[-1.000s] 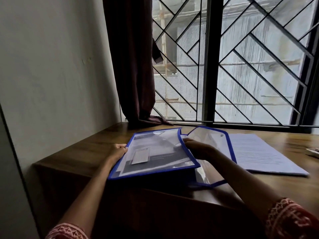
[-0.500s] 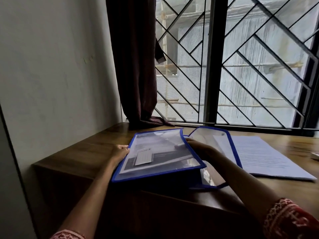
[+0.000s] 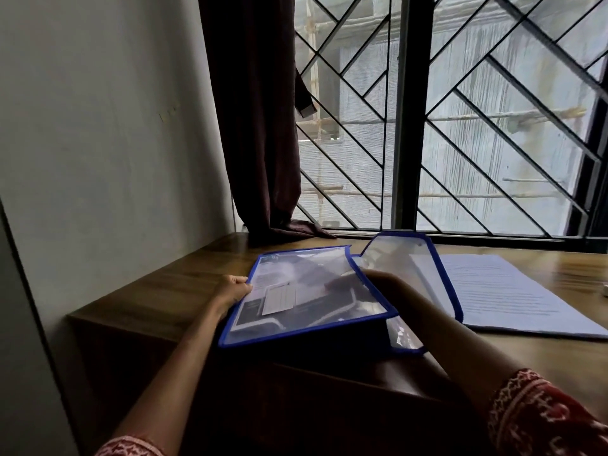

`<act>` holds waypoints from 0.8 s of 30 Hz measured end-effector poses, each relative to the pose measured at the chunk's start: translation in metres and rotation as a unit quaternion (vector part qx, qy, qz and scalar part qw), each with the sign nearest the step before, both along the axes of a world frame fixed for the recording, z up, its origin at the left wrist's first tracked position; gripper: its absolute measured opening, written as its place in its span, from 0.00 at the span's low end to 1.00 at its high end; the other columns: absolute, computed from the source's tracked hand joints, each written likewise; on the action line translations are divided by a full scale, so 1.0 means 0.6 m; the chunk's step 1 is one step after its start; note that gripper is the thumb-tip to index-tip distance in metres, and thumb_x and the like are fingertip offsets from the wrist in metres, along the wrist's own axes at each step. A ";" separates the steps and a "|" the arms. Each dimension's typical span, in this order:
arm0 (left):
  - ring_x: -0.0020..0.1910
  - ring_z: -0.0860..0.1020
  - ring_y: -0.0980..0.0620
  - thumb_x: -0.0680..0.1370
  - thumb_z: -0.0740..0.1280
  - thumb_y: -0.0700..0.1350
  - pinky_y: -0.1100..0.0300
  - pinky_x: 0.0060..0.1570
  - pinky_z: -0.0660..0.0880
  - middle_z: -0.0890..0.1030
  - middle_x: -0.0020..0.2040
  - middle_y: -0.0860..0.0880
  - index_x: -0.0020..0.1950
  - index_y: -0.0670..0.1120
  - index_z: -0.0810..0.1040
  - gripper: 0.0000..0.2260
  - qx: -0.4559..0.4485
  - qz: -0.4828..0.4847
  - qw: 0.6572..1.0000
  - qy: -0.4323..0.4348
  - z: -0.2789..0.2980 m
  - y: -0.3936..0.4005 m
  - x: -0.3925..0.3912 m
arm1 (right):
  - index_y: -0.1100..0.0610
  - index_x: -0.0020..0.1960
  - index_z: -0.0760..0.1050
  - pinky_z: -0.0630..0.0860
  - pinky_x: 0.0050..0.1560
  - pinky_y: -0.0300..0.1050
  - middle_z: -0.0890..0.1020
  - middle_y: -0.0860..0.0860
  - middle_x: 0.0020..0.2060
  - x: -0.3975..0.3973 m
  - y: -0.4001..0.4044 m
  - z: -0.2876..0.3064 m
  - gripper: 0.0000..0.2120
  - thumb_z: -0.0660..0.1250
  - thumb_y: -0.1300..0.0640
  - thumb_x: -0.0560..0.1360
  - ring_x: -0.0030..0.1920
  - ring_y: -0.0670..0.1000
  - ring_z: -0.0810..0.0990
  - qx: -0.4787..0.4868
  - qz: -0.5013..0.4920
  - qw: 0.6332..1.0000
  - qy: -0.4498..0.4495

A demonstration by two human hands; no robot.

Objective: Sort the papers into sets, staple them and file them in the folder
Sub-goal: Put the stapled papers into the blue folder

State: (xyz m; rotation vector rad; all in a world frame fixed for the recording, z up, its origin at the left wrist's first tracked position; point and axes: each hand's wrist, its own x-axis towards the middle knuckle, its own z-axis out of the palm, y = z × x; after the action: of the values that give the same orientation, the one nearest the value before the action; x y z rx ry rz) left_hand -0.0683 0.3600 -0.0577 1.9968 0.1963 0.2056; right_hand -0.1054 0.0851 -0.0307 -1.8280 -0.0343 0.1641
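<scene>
A clear plastic folder [image 3: 306, 297] with blue edging is held tilted above the near edge of the wooden table [image 3: 158, 291]. Papers and a small white label show through its front. My left hand [image 3: 232, 289] grips its left edge. My right hand [image 3: 383, 284] holds the folder at its open right side, fingers partly hidden inside under the plastic. The folder's flap [image 3: 404, 258] lies open to the right, over a stack of printed papers [image 3: 500, 291] lying flat on the table.
A dark curtain [image 3: 260, 126] hangs at the back and bunches on the table. Behind it is a barred window [image 3: 460, 126]. A wall stands at the left. A small pale object [image 3: 604, 290] shows at the right edge of the table.
The folder has shifted slightly right and up in both hands, and its front tilts a little more. The paper stack has not moved.
</scene>
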 end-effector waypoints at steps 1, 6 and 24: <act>0.62 0.74 0.42 0.76 0.66 0.35 0.60 0.59 0.69 0.75 0.63 0.36 0.65 0.32 0.72 0.18 0.006 0.000 1.000 0.008 0.001 0.000 0.003 | 0.63 0.50 0.75 0.72 0.25 0.29 0.81 0.56 0.41 -0.008 -0.001 0.004 0.10 0.54 0.64 0.81 0.33 0.46 0.78 0.042 0.027 0.999 0.016; 0.49 0.75 0.46 0.75 0.66 0.33 0.60 0.50 0.69 0.76 0.48 0.42 0.46 0.36 0.77 0.02 0.050 0.000 0.999 0.018 0.010 -0.005 0.000 | 0.64 0.51 0.72 0.74 0.26 0.33 0.79 0.54 0.33 0.007 -0.029 0.005 0.06 0.56 0.68 0.79 0.25 0.44 0.77 0.010 0.035 0.999 0.037; 0.57 0.74 0.34 0.77 0.56 0.46 0.50 0.55 0.70 0.77 0.55 0.30 0.60 0.37 0.76 0.19 0.338 0.029 0.937 -0.078 -0.011 -0.055 -0.020 | 0.52 0.69 0.63 0.74 0.25 0.36 0.79 0.55 0.37 0.007 -0.036 -0.021 0.26 0.61 0.71 0.75 0.29 0.48 0.78 0.068 0.011 0.998 -0.012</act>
State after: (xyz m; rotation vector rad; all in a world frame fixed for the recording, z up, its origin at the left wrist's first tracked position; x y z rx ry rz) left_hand -0.0802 0.3270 -0.0641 2.6438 0.0856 0.5243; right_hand -0.1014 0.0637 -0.0432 -1.6939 -0.0802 0.1504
